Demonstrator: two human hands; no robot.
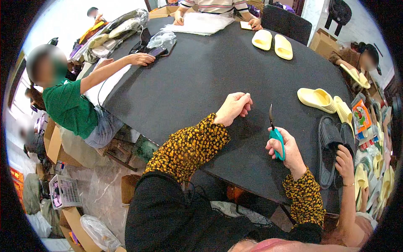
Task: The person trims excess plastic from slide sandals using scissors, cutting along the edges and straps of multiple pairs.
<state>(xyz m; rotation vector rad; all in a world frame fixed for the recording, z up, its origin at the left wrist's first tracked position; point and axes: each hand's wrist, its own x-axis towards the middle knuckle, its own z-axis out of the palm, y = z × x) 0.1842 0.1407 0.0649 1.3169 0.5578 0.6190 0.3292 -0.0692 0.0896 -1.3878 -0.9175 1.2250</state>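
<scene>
Teal-handled scissors [276,140] are above the near right part of the bench [180,84], their slim metal blades dark at the base, shinier higher up, seemingly together, and aimed at the bench's far side. The right hand [290,150] grasps them, fingers curled around the handles. The left hand [234,108] hovers above the bench's middle, fingers loosely folded toward the thumb; I cannot tell whether it pinches anything. Yellow slippers [317,100] lie by the bench's right edge; black slippers [327,147], nearer the bench's front, meet another person's hand [345,164].
</scene>
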